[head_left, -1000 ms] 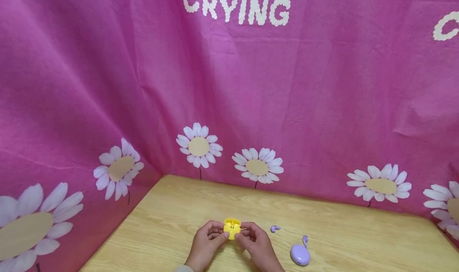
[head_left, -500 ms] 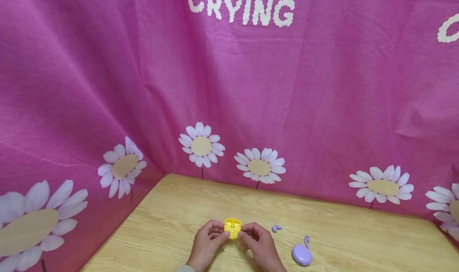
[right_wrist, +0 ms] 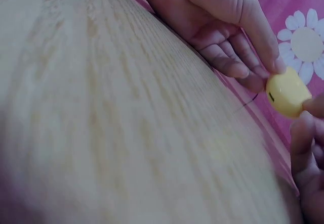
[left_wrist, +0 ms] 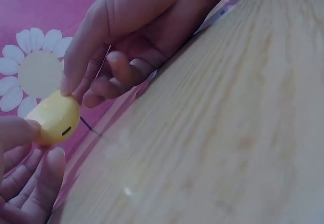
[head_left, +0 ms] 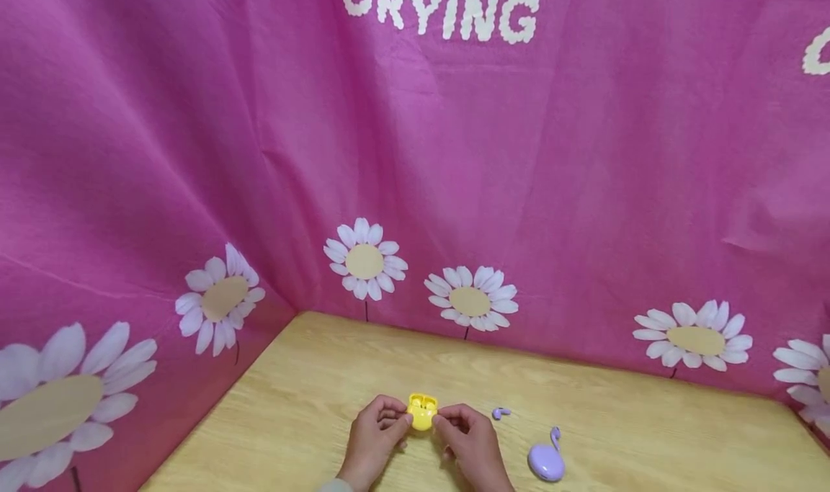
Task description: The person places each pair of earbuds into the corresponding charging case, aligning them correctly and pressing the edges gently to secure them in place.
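Between both hands is a small glossy yellow earbud case [head_left: 423, 416], its lid flipped up and its inside facing me. Yellow earbuds show in its two hollows. My left hand [head_left: 375, 438] pinches the left edge between thumb and fingertips; my right hand [head_left: 472, 441] pinches the right edge the same way. In the left wrist view, a dark charging slot marks the underside of the case [left_wrist: 56, 117], held above the wooden tabletop. The right wrist view shows the same rounded underside of the case [right_wrist: 287, 93], with fingertips at both ends.
Right of the hands, a purple earbud [head_left: 501, 413] lies on the wooden table [head_left: 337, 362]. Nearer the front is a round purple case [head_left: 546, 463], a second purple earbud [head_left: 555, 436] just behind it. A pink daisy-print cloth [head_left: 551, 189] hangs along the back and left.
Both thumbs have shifted from the front of the yellow case outward to its side edges, the right one first. The lid stays up and the purple things stay where they were.
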Demonstrator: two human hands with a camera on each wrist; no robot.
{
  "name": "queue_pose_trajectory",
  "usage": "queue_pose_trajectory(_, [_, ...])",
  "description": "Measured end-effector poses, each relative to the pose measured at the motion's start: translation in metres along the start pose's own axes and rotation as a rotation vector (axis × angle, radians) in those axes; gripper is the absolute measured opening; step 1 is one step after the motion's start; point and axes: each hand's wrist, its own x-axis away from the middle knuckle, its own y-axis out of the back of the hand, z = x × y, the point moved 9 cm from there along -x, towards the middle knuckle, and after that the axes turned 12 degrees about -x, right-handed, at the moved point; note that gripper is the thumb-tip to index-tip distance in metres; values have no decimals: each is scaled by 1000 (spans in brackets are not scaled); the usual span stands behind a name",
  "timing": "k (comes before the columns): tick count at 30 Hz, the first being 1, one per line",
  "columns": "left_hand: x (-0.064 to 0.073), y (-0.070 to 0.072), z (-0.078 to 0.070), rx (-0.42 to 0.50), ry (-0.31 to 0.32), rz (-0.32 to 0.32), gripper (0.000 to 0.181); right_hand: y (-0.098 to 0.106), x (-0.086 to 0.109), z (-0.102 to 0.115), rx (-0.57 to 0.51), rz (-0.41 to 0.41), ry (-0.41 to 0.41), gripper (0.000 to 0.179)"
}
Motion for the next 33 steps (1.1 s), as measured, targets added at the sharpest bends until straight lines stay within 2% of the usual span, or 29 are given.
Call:
queue_pose_trajectory(7, [5,4,-1,-85,10,-29,20,-5,3,-4,3,-15,-55,27])
queue_pose_trajectory(14, [2,-1,-2,-128,-4,-30,16,-2,2,-2,55,-20,-34,22])
queue_pose_trajectory(21, [1,3,-2,-235,12,-72,14,-6,0,-2,84,23,-16,18])
queue_pose_trajectory(27, [-4,1,-8,-272,0,-98,14,-5,-4,6,155,32,26,15])
queue_pose_trajectory(33, [3,4,-8,-397,-3,-138,14,-6,-2,-2,167,58,-15,16])
